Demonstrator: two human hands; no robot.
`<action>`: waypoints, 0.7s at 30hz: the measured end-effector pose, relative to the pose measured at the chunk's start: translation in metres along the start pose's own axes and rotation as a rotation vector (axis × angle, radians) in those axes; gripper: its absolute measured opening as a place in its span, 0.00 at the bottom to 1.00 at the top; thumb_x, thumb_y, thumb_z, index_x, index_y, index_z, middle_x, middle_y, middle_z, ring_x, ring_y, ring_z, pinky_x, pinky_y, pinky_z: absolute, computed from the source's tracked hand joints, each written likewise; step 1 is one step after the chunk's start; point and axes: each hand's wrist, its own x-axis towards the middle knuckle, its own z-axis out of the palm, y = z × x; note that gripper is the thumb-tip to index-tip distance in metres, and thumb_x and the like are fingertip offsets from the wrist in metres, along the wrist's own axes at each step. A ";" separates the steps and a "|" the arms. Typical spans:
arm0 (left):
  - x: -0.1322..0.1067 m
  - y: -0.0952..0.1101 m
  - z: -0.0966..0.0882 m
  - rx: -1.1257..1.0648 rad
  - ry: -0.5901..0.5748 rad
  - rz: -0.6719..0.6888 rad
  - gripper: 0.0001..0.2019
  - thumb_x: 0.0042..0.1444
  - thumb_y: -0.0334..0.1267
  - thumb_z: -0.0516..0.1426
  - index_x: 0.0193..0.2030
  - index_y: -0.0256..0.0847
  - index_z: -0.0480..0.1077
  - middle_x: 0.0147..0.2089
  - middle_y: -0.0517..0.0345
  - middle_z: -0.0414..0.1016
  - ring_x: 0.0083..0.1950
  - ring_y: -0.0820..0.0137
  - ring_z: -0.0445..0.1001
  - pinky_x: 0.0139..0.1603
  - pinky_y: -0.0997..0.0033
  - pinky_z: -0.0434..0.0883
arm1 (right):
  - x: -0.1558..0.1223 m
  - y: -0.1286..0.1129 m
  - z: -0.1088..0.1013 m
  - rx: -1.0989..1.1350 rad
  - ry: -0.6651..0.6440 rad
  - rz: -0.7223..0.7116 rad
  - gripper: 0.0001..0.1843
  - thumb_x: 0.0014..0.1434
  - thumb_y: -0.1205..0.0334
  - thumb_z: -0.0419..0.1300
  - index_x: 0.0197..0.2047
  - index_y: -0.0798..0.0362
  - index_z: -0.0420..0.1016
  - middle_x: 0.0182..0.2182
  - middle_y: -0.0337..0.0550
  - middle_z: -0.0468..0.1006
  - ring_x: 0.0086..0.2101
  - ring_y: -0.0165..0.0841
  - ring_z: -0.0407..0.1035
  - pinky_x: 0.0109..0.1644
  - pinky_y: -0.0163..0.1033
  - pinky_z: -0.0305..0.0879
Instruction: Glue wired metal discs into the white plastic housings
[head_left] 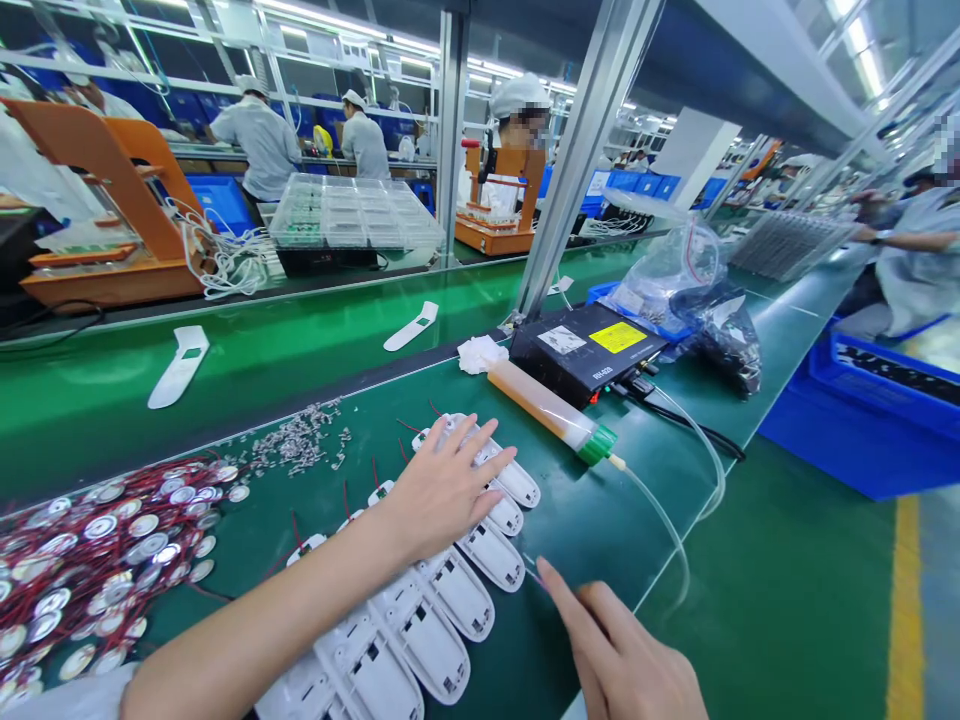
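Note:
My left hand [444,490] lies with its fingers spread over the far end of a row of white plastic housings [461,590]. Its palm and fingers cover parts of the farthest ones. Several of these long, rounded shells lie side by side, with thin red wires at their far ends. Near the shells' rounded ends, my right hand [630,650] is closed, its index finger stretched along a thin stick-like tool [531,570]. Only the tool's slim tip shows; the fingers hide the rest. To the left is a heap of round metal discs [101,525] with red wires.
Small metal parts [300,440] lie in a pile. A syringe barrel [547,410] with a green cap and tube leans against a black control box [589,350]. Behind runs a green conveyor [315,345] carrying white pieces. A metal post [577,160] rises there; several people work beyond.

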 end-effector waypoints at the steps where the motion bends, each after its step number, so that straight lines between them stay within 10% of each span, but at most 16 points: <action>1: -0.004 0.001 -0.003 -0.001 0.006 0.008 0.22 0.65 0.49 0.41 0.63 0.48 0.52 0.67 0.50 0.52 0.67 0.54 0.50 0.62 0.46 0.51 | -0.003 -0.003 -0.002 -0.001 -0.042 -0.011 0.23 0.62 0.74 0.38 0.56 0.60 0.63 0.26 0.39 0.66 0.18 0.20 0.62 0.15 0.24 0.52; 21: -0.039 0.013 0.000 0.011 0.022 0.019 0.20 0.65 0.49 0.42 0.62 0.51 0.55 0.67 0.55 0.52 0.66 0.55 0.51 0.61 0.46 0.53 | -0.008 -0.008 -0.006 -0.035 -0.045 -0.047 0.23 0.62 0.74 0.38 0.57 0.61 0.60 0.27 0.40 0.68 0.21 0.22 0.64 0.16 0.24 0.55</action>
